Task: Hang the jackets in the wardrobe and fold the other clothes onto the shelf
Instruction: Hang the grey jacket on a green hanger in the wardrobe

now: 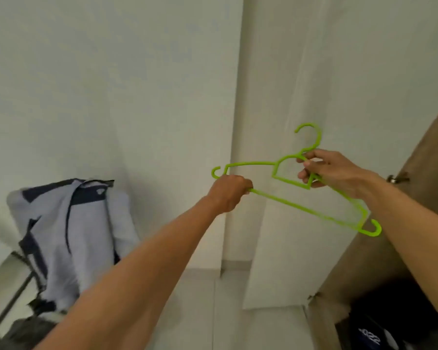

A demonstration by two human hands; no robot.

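Both hands hold a thin green plastic hanger [288,178] aloft: left hand [229,193] fisted on its bottom bar, right fingers [307,164] pinching its neck below the hook, grey-and-navy jacket [71,231] draped lower left.

Hanger [286,198]: lime-green plastic, bare, hook uppermost, tilted with its bottom bar sloping down to the right, small hooks at both ends. Jacket [68,231]: pale lavender-grey with dark navy trim, draped in a loose heap at lower left, well apart from the hanger.
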